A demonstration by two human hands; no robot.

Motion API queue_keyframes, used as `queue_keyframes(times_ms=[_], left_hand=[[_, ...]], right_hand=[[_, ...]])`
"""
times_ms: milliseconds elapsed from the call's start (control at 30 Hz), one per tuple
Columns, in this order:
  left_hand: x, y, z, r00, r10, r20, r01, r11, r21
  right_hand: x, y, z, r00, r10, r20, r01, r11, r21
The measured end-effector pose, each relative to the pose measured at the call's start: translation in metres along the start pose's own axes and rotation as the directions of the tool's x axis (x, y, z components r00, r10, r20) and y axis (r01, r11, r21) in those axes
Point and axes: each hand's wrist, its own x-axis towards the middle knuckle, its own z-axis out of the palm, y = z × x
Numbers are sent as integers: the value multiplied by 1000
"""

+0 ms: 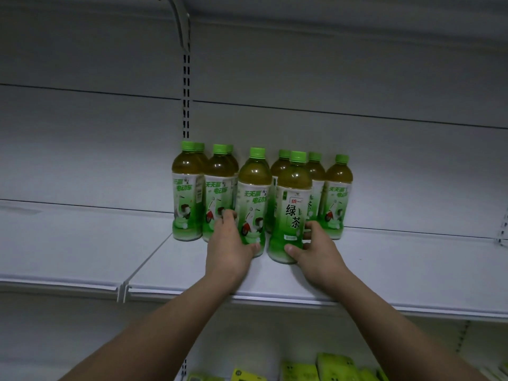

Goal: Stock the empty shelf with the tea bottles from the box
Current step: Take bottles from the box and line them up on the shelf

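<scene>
A single wide-angle view from the person's head faces the white shelf [357, 273] straight on and slightly downward, close enough that both forearms reach in from the bottom edge. The shelf's front edge crosses the lower third; its back panel fills the upper half. A lower shelf shows beneath. Straight lines bow toward the corners.

A slotted metal upright [186, 105] runs up the grey back panel [343, 78], above the fingers [229, 215] and a little to their left. At its top a curved bracket [182, 26] juts forward. Far right of the fingers, a second slotted strip [503, 226] shows at the frame's edge. Well below them, on a lower level, lie yellow-green packets [338, 367], their print too dim to read.
</scene>
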Motion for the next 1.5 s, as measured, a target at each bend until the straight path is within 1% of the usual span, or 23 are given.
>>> queue_keyframes(times_ms=[100, 200, 333, 433, 500, 600, 700, 767, 833, 900, 933, 1000, 1167, 1267, 1367, 1433, 1500], left_hand=[[8, 0, 10, 999, 6, -37, -2, 995, 99], [14, 0, 19, 998, -15, -60, 28, 977, 212], [23, 2, 28, 998, -17, -64, 34, 960, 278], [27, 1, 31, 998, -9, -67, 29, 952, 304], [27, 0, 32, 998, -12, -67, 31, 957, 289], [26, -1, 30, 998, -26, -55, 39, 968, 247], [22, -1, 21, 1000, -25, -11, 26, 982, 185], [18, -1, 11, 999, -4, 41, -4, 982, 187], [12, -1, -1, 991, 1, 133, -36, 964, 264], [6, 0, -14, 972, -22, 233, -69, 923, 378], [3, 0, -20, 962, -36, 270, -86, 901, 425], [-3, 2, -32, 952, -56, 302, -103, 869, 485], [-17, 13, -65, 943, -61, 327, -130, 837, 531], [-30, 20, -89, 931, -81, 357, -138, 826, 547], [-44, 23, -112, 906, -95, 413, -150, 840, 522], [-57, 22, -126, 874, -123, 471, -155, 846, 510], [-74, 18, -137, 832, -184, 523, -139, 844, 518]], right_hand=[[13, 2, 6, 1000, -15, 3, 15, 1000, -3], [26, 5, 12, 1000, -18, -12, 17, 1000, -7], [37, 8, 18, 1000, -13, -27, 12, 999, -31], [41, 9, 21, 999, -18, -41, 16, 999, -48], [43, 9, 22, 999, -13, -42, 10, 998, -58], [46, 2, 21, 1000, 8, -8, -9, 994, -110], [44, -2, 22, 998, 48, 35, -42, 987, -158], [39, -2, 24, 997, 57, 50, -46, 977, -206], [34, 1, 25, 998, 50, 37, -39, 966, -256], [27, -5, 22, 996, 78, 40, -61, 944, -326], [22, -11, 18, 993, 98, 59, -68, 920, -385], [12, -27, 10, 983, 139, 118, -68, 879, -472], [-22, -75, 3, 944, 184, 273, 7, 817, -577], [-44, -96, 4, 901, 237, 363, 26, 805, -592], [-67, -113, 13, 850, 283, 444, 46, 800, -599], [-83, -121, 23, 812, 304, 498, 67, 800, -596], [-99, -125, 36, 779, 317, 541, 78, 807, -585]])
